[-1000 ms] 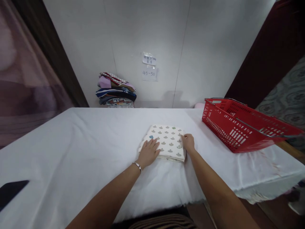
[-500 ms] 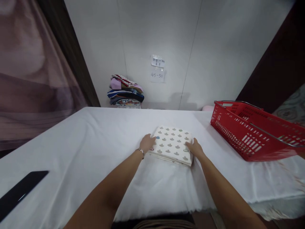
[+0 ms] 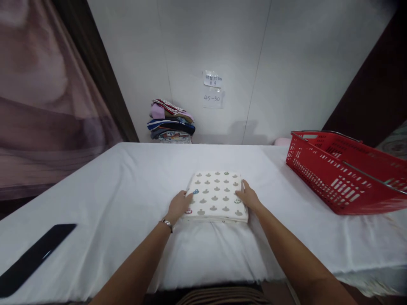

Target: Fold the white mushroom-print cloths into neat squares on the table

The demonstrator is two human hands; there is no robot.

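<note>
A folded white cloth (image 3: pixel 216 195) with rows of grey printed shapes and a few coloured ones lies on the white-covered table (image 3: pixel 133 186). My left hand (image 3: pixel 178 206) grips its left edge, thumb on top and fingers at the side. At the right edge, my right hand (image 3: pixel 248 195) holds the cloth in the same way. The undersides of the fingers are hidden. A metal bracelet (image 3: pixel 167 224) circles my left wrist.
A red plastic basket (image 3: pixel 330 178) with metal handles stands at the right. At the left front lies a flat black object (image 3: pixel 38 256). Folded fabrics (image 3: pixel 171 123) are stacked beyond the far edge, beside paper signs (image 3: pixel 213 90) on the wall.
Both hands and the folded cloth have shifted left and slightly nearer to me. The cloth has turned a little and now lies squarer to the front edge.
</note>
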